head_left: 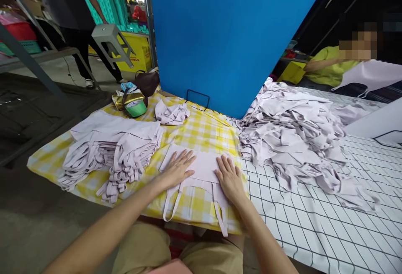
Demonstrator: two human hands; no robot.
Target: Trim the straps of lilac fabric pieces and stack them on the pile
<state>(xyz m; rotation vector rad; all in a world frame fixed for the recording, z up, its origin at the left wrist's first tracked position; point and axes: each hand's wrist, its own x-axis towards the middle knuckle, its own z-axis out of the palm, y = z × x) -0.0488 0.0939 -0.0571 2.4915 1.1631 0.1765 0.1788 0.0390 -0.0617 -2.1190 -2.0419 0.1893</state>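
Note:
A pale lilac strappy top [201, 167] lies flat on the yellow checked tablecloth [204, 133], its two straps pointing towards me. My left hand [178, 168] rests palm down on its left part, fingers spread. On its right part my right hand [230, 178] is also laid flat with the fingers apart. Left of it sits a neat stack of the same tops [116, 135], straps hanging towards the near edge. A crumpled lilac piece [171, 112] lies behind, near the stack.
A large loose heap of lilac garments [295, 127] covers part of the white grid cloth [317, 223] at right. A blue board [220, 39] stands behind. A green tape roll [135, 107] lies back left. One person carries a grey stool [113, 43]; another in yellow-green [326, 62] handles a garment.

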